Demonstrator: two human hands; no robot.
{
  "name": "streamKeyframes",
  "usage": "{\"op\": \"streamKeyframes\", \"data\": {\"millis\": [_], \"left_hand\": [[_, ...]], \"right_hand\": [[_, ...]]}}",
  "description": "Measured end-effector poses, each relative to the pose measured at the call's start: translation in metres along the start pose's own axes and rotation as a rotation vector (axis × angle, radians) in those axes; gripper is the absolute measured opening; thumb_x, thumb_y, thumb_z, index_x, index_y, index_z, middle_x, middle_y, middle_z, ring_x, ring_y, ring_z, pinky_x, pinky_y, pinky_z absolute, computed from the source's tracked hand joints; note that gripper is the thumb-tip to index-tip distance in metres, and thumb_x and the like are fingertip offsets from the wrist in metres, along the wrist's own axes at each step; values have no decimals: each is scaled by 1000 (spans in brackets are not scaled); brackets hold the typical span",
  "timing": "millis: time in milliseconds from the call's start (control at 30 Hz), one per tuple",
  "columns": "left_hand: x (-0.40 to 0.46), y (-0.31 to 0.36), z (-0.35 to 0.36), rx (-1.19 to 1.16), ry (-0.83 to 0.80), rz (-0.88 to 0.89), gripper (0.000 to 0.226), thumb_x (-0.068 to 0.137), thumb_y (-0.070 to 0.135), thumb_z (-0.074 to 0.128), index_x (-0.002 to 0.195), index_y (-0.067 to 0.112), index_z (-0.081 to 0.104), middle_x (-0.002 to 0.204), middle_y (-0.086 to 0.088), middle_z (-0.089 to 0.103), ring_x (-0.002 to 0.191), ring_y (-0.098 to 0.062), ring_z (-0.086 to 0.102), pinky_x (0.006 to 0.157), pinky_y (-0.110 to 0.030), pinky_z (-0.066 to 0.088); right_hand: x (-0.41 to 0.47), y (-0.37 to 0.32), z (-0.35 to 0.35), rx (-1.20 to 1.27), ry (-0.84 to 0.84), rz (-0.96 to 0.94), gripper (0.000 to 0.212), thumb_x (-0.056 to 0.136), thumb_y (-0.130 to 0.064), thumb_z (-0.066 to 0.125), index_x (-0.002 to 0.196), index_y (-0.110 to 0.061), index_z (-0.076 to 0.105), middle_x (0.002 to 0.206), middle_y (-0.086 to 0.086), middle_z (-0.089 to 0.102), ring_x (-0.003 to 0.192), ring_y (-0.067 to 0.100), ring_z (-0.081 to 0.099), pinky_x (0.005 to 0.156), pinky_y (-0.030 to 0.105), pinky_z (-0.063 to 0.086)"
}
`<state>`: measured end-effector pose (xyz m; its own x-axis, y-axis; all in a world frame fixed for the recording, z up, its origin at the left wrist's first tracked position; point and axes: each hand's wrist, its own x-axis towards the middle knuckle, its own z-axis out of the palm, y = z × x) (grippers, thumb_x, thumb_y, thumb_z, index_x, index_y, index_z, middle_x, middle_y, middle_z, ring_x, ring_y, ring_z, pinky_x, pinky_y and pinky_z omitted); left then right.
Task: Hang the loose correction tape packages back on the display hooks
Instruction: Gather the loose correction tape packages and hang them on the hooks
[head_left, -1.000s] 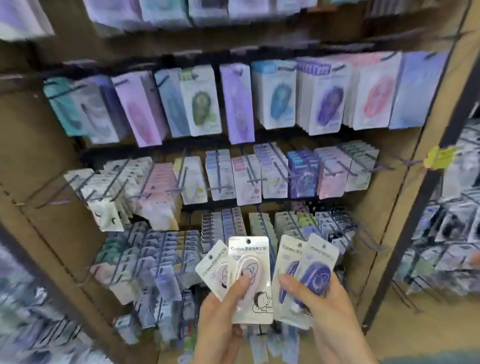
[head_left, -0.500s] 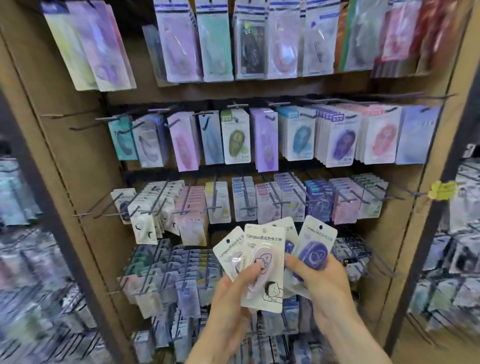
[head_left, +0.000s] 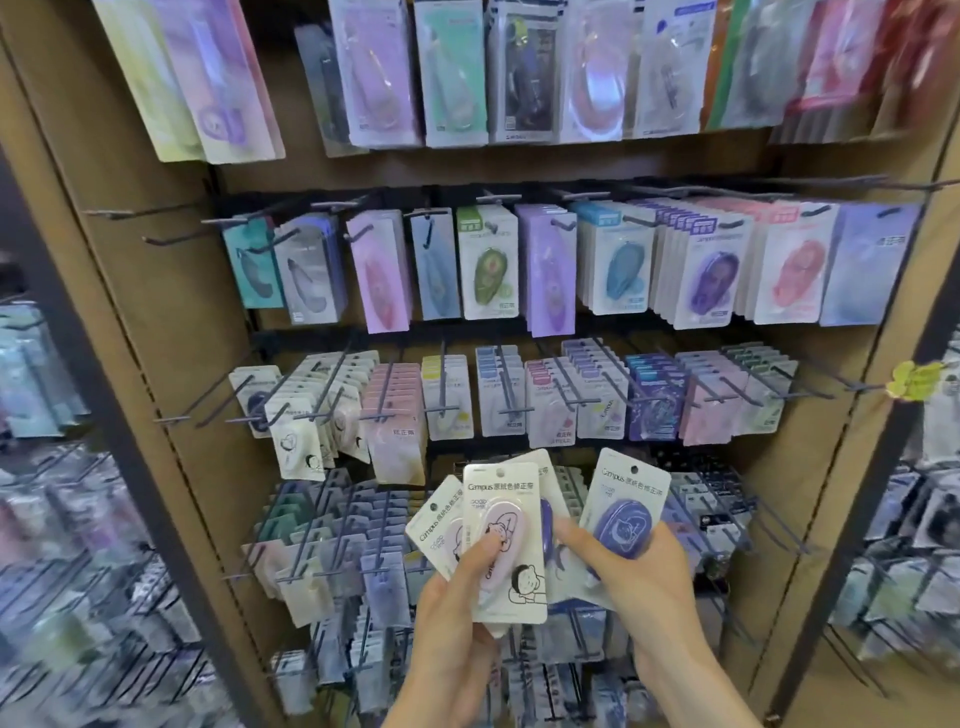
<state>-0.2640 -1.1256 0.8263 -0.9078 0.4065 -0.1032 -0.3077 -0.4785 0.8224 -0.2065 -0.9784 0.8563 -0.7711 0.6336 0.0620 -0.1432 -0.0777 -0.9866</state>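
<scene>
Under the left fingers (head_left: 485, 545), a white package (head_left: 506, 545) shows pale pink tape and a line-drawn figure; by the right fingers (head_left: 576, 540), a white card (head_left: 626, 512) carries purple tape, perhaps moon-patterned.

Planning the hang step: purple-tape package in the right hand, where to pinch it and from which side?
Pinch the purple package low on its card, coming from below, much as the right hand holds it now. The hang hole sits at the top edge, so fingers should stay off that end. The raised blister mid-card probably grips poorly.

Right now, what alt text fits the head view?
Two hands hold loose correction tape packages before a display rack: the left hand grips a pink package atop others, the right hand a purple package. Rows of hanging packages fill the hooks behind.
</scene>
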Motion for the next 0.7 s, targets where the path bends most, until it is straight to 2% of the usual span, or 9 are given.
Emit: {"op": "streamKeyframes", "data": {"millis": [100,167,233,300,367,433,500,567,700], "left_hand": [[0,14,-27,-77,92,33,55,77,24,78,129,13,71,118,-18,77,89,-30,76,65,-39,64],[-3,26,-50,-113,167,55,54,76,26,79,129,15,72,118,-16,77,86,-27,75,58,-34,62],[-8,39,-75,-124,240,92,56,75,26,83,128,15,72,117,-16,78,85,-28,75,59,-34,62],[-13,55,-103,-130,307,130,59,73,26,89,128,15,72,114,-17,78,84,-31,73,59,-36,61],[-18,74,-134,-165,393,184,52,77,24,85,126,14,73,112,-15,79,85,-30,73,60,-38,63],[-24,92,-163,-188,452,234,45,84,22,79,128,15,72,116,-14,78,92,-28,75,69,-38,64],[-31,110,-187,-194,493,283,41,85,22,77,125,15,73,115,-13,79,91,-27,76,75,-40,63],[-39,124,-207,-207,532,312,38,81,22,78,118,16,74,111,-11,80,88,-25,76,76,-40,61],[-48,137,-244,-192,572,346,31,82,27,76,112,19,74,96,-5,81,70,-18,74,54,-29,58]], "right_hand": [[4,8,24,-27,-43,64,36,71,-21,93,98,-9,73,85,3,80,77,18,78,70,40,64],[6,12,50,-26,-127,108,33,74,-24,91,98,-11,74,88,6,80,79,19,77,70,37,62],[7,17,85,-6,-236,169,34,76,-30,89,103,-15,74,91,2,81,85,18,77,66,31,58],[7,21,124,22,-328,256,42,75,-38,89,106,-16,72,93,1,81,88,18,77,70,32,57],[6,30,165,49,-401,328,34,81,-33,85,103,-11,71,94,7,80,90,24,76,76,40,60],[4,38,205,70,-471,371,30,87,-23,77,108,-4,70,101,18,78,96,35,74,90,52,59],[0,44,241,70,-529,353,20,92,-16,70,108,-4,69,100,17,77,94,33,74,93,51,57],[-3,47,273,28,-594,293,15,95,-15,69,110,-13,68,105,9,78,98,27,74,96,50,57],[-3,49,327,-56,-696,171,23,96,-20,71,119,-20,69,108,0,78,104,20,73,99,46,56]]}}
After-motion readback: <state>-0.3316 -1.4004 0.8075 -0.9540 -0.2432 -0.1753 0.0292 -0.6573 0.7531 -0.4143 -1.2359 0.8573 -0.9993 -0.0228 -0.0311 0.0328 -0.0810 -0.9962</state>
